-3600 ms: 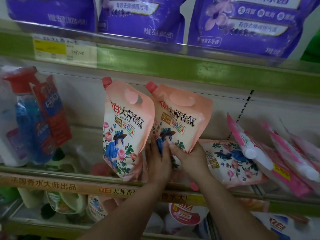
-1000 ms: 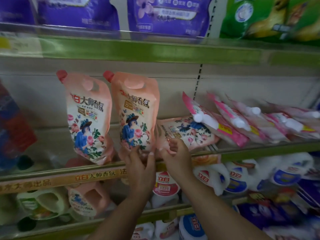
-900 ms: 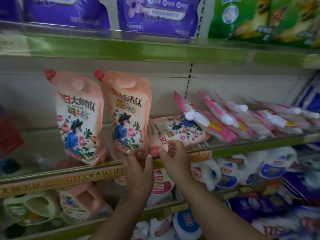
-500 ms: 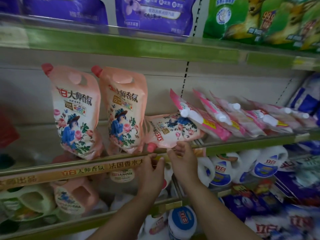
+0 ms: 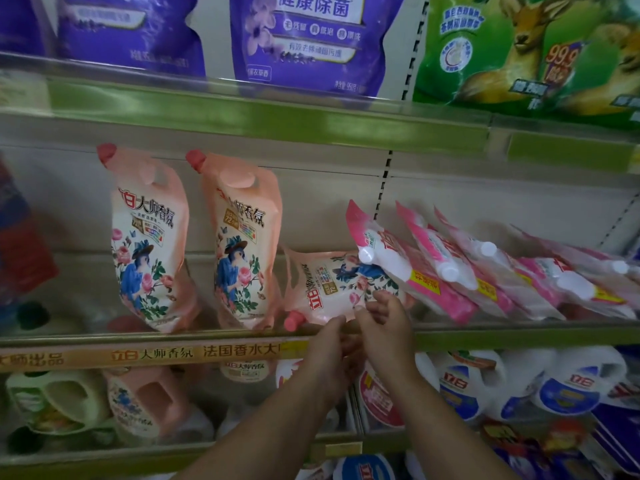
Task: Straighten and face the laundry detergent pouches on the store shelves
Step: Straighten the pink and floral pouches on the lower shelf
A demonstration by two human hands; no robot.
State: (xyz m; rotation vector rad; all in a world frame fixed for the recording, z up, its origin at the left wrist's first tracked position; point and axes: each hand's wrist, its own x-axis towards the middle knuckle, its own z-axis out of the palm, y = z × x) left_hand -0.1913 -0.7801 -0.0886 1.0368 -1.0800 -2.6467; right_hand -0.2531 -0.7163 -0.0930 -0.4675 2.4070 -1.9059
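Reaching for the fallen pouch on the middle shelf

Reaching up from 6 o'clock, both hands meet at the front edge of the middle shelf (image 5: 485, 332). Left hand (image 5: 327, 344) has straight fingers touching the bottom edge of the fallen pouch (image 5: 329, 289); grip not closed. Right hand (image 5: 386, 322) has curled fingers at the pouch's lower right corner; whether it is pinching the film, cannot tell.

Fallen pouch lies on its side at centre, red cap (image 5: 292, 318) pointing to 7 o'clock, its right end tucked under the pink pouches (image 5: 433, 275).

Step, as judged: starting on the third peach pouch. Next move likely needs a firm hold, a pull free of the pink stack, a turn to bring the cap to 12 o'clock, then standing it beside the second one.

Counts: peach pouches 3 — first upright pouch (image 5: 149, 244) and second upright pouch (image 5: 242, 244) at 9 o'clock, plus the fallen one. Pink pouches leaning at 3 o'clock: at least 4, exact count unclear.
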